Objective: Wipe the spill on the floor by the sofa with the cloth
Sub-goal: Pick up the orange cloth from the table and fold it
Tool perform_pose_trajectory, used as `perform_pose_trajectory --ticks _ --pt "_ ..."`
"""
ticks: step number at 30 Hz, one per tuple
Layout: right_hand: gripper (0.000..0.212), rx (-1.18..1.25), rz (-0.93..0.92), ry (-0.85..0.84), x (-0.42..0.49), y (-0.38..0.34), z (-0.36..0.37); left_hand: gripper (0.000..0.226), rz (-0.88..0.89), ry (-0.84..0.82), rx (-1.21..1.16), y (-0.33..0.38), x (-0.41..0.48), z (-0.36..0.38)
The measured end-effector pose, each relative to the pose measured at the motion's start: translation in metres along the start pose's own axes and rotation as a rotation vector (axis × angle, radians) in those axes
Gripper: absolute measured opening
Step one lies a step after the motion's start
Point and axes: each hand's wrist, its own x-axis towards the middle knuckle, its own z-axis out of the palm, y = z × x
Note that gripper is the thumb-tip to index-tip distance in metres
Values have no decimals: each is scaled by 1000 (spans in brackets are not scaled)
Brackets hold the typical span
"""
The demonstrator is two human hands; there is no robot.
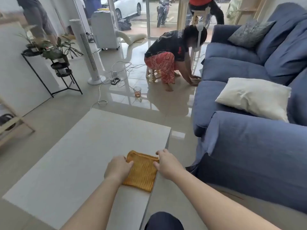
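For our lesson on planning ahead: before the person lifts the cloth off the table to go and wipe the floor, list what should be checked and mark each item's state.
1. Cloth lies flat near the table edge: ok.
2. Left hand on the cloth's left edge: ok.
3. Right hand on its right edge: ok.
4. Firm grip with both hands: cannot tell.
5. Spill located on the floor by the sofa: cannot tell.
6. Path clear: not ok, a glass and another person are on the floor ahead.

White lettering on the crouching person's shirt [167, 42] is unreadable.
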Motion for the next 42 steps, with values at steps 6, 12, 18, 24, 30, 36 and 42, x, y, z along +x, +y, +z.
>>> perform_pose_trajectory --ticks 6,12,18,24,30,36,42 --pt "38 -31 68 23 21 -6 24 24 -87 88 -59 4 10 7" --pt "15 41 63 50 21 3 25 22 -90 59 -174 -3 20 11" --pt "11 385 67 117 -13 25 12 31 40 -32 -237 10 4 10" --pt "8 525 75 264 -75 70 -24 14 191 -172 -430 62 -41 15" --pt "10 593 159 432 -153 132 -66 15 386 -306 -503 126 -100 46" --pt "9 570 282 537 -228 200 -77 7 546 -342 -384 173 -148 107" --pt "10 577 400 568 -286 255 -65 5 603 -413 -315 198 -189 169"
